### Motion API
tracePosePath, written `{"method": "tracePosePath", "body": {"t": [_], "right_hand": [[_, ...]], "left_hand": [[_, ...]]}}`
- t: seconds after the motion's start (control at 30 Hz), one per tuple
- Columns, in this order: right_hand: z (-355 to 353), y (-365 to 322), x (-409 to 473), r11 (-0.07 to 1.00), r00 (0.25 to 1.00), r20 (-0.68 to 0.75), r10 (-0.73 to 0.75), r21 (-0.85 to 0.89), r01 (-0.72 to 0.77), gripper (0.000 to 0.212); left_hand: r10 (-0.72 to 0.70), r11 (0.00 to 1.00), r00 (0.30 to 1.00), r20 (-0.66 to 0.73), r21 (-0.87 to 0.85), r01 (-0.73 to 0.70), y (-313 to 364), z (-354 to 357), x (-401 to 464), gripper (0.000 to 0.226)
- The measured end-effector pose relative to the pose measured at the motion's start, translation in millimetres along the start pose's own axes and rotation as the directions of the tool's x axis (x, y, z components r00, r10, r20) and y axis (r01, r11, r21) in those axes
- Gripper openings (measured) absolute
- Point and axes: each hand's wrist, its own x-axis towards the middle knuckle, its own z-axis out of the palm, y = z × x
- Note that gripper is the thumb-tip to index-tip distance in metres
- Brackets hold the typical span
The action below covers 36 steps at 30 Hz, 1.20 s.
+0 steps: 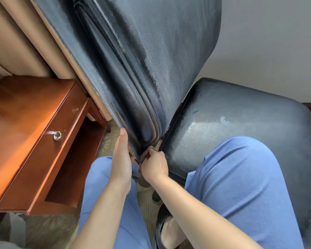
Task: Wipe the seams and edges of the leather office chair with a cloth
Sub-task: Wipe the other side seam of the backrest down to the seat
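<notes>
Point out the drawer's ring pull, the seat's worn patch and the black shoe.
ring pull [57, 135]: head view, on the metal ring at the drawer front.
worn patch [223, 120]: head view, on the pale peeled spot of the seat's leather.
black shoe [160, 229]: head view, on the shoe's dark upper side.

The scene is evenly and fairly brightly lit by soft light, and no hard shadows are cast. A warm orange glare is seen on the polished wooden desk top [16, 112], and pale sheen is spread over the chair back [151, 51] and the chair seat [232, 114]. Strong wide-angle bending is shown toward the edges, the leather grain is smeared and blotchy, and dim shade is found in the desk's open compartment.
</notes>
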Motion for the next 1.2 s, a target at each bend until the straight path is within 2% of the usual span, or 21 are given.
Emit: {"method": "tracePosePath", "body": {"t": [0.1, 0.3, 0.4, 0.5, 0.6, 0.7, 0.83, 1.0, 1.2], "right_hand": [[5, 6, 8, 0.998, 0.994, 0.09, 0.063, -0.037, -0.06, 0.038], [14, 12, 0, 0.999, 0.997, 0.081, 0.021, 0.022, -0.023, 0.037], [9, 16, -9, 0.999, 0.999, 0.024, -0.024, 0.045, 0.023, 0.035], [7, 14, -17, 0.987, 0.984, -0.087, -0.154, 0.037, 0.158, 0.026], [10, 11, -21, 0.975, 0.969, -0.114, -0.219, 0.017, 0.222, 0.024], [11, 10, -16, 0.978, 0.976, -0.085, -0.201, -0.066, 0.196, 0.025], [12, 8, -7, 0.987, 0.988, -0.049, -0.148, -0.073, 0.144, 0.019], [13, 12, 4, 0.997, 0.996, 0.07, -0.051, -0.06, 0.056, 0.025], [14, 16, 3, 0.998, 0.994, 0.1, -0.053, -0.034, 0.057, 0.028]], "left_hand": [[-0.004, 1.0, 1.0, -0.013, -0.016, 0.004, 2, 0, 0, 0.075], [0.0, 1.0, 1.0, 0.01, -0.004, 0.001, 2, -2, 1, 0.06], [-0.008, 1.0, 1.0, 0.015, 0.009, 0.007, 1, -2, 2, 0.063], [0.001, 1.0, 1.0, 0.016, 0.012, -0.001, 2, -1, 1, 0.056], [0.004, 1.0, 1.0, 0.008, 0.002, -0.004, 2, 1, 0, 0.051], [0.011, 1.0, 1.0, 0.009, 0.007, -0.011, 2, 2, 0, 0.049], [0.012, 1.0, 1.0, -0.007, 0.011, -0.012, 0, 2, 2, 0.048], [0.0, 1.0, 1.0, 0.004, 0.009, 0.0, 1, 2, 1, 0.041], [-0.013, 0.999, 0.999, 0.034, 0.036, 0.012, 4, -3, 4, 0.066]]}}
